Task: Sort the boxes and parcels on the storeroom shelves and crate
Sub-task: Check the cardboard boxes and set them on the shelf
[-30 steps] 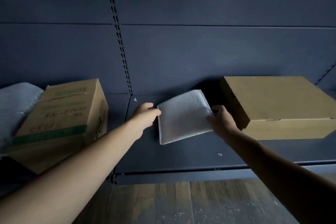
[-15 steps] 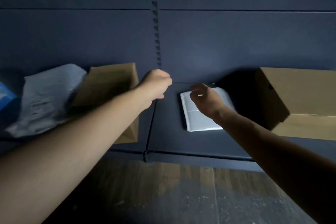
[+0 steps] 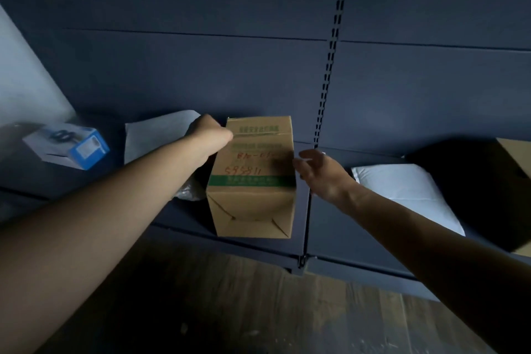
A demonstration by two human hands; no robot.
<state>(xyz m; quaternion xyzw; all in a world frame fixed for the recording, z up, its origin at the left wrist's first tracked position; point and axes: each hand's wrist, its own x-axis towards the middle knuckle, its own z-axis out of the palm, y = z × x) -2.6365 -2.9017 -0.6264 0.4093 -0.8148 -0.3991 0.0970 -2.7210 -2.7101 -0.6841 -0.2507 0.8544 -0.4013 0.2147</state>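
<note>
A tall brown cardboard box [image 3: 253,198] with a green band and red handwriting stands on the dark shelf [image 3: 339,227], near its front edge. My left hand [image 3: 209,135] is at the box's top left corner, its fingers curled over that edge. My right hand [image 3: 319,174] hovers by the box's right side with fingers spread and relaxed, holding nothing. A white padded envelope [image 3: 402,192] lies flat on the shelf to the right of my right hand.
A grey parcel bag [image 3: 155,138] leans behind my left arm. A blue and white small box [image 3: 69,145] sits at the far left. A large cardboard box [image 3: 517,158] stands at the far right. Wooden floor [image 3: 258,310] lies below the shelf.
Both hands let go of the white envelope, now flat on the shelf, and moved left to the tall cardboard box. The view swung left with them.
</note>
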